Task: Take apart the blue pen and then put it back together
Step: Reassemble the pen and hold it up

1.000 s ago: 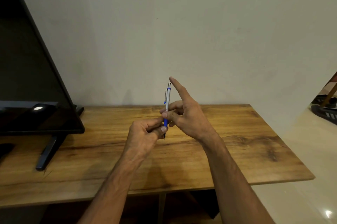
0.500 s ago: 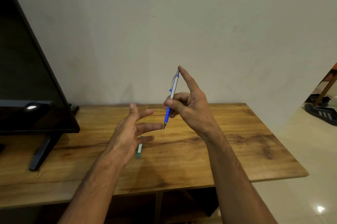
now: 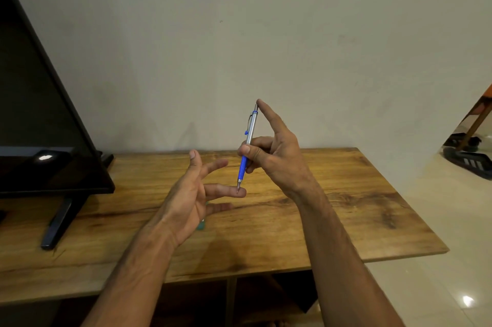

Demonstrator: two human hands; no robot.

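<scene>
A dark monitor (image 3: 40,113) stands at the left end of the tabletop (image 3: 346,207). Its screen leans across the far-left corner and one black stand foot (image 3: 57,223) runs toward the near edge. A small teal object (image 3: 201,225) lies on the wood around the middle of the tabletop, mostly hidden under your left hand (image 3: 186,201), so you cannot tell what it is. Off the right edge, on the pale floor, sit a black item (image 3: 468,161) and a slanted wooden leg (image 3: 476,116), both well apart from your hands. A plain wall rises behind the far edge.

Nothing stands between your two hands. Your left hand is wide, its fingers spread and nearly straight, gripping nothing. Your right hand (image 3: 277,159) holds the blue pen (image 3: 251,127) in the air over the middle of the tabletop, nearer the far edge than the near one. The thumb and a curled finger pinch the barrel just above the blue grip, and the straight index finger reaches up to the top end of the pen.

The pen looks whole. Its long axis is nearly upright, with the top tipped a little to the right. The silver clip end points up and the metal tip points down and slightly left. The tip meets one outstretched finger of your left hand near its end; whether it presses or only touches cannot be told.
</scene>
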